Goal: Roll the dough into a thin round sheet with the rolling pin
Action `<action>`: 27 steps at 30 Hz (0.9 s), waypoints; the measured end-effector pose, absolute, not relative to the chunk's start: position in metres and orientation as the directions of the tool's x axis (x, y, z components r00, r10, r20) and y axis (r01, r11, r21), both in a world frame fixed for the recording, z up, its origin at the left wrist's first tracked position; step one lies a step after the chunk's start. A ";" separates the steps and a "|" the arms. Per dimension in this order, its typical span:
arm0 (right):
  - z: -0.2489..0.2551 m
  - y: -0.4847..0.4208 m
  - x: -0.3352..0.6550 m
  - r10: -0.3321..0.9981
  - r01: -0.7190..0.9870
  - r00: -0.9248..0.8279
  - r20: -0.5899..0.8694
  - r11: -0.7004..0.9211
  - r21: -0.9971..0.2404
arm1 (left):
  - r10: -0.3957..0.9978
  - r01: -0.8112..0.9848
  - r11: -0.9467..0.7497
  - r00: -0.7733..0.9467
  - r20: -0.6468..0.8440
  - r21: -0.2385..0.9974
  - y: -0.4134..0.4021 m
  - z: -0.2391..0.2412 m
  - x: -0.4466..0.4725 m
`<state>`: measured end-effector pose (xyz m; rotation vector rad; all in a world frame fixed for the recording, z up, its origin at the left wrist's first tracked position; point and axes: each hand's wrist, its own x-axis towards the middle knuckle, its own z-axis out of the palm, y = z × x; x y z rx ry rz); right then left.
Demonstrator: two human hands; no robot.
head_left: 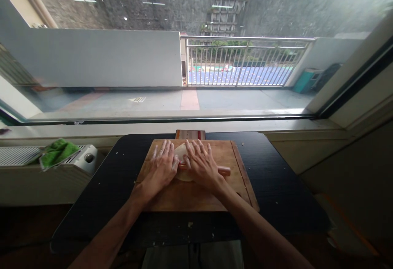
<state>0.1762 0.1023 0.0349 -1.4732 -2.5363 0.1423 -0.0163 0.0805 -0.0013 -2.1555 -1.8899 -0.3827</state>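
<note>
A pale round of dough lies on a wooden cutting board on a black table. A thin wooden rolling pin lies across the dough, one end sticking out to the right. My left hand rests flat on the pin's left part, fingers stretched out and dusted with flour. My right hand presses flat on the pin's right part, fingers spread over the dough.
A reddish box edge sits behind the board by the window sill. At the left, a green cloth lies on a white radiator. Flour specks dot the table. A large window fills the view beyond.
</note>
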 end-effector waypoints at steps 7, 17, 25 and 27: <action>0.050 0.159 0.157 0.908 0.888 -0.392 0.149 0.416 -0.196 | 0.959 0.996 -0.083 0.075 0.272 0.021 0.133 0.011 -0.006; 0.028 0.093 0.163 0.889 0.877 -0.398 0.226 0.441 -0.192 | 0.934 0.964 -0.268 0.260 0.245 -0.004 0.075 0.003 -0.006; 0.034 0.100 0.159 0.907 0.890 -0.389 0.161 0.415 -0.188 | 0.940 0.983 -0.177 0.157 0.304 0.039 0.072 0.003 0.002; 0.039 0.119 0.157 0.923 0.898 -0.372 0.099 0.384 -0.214 | 0.946 0.987 -0.160 0.143 0.290 0.034 0.091 0.006 0.003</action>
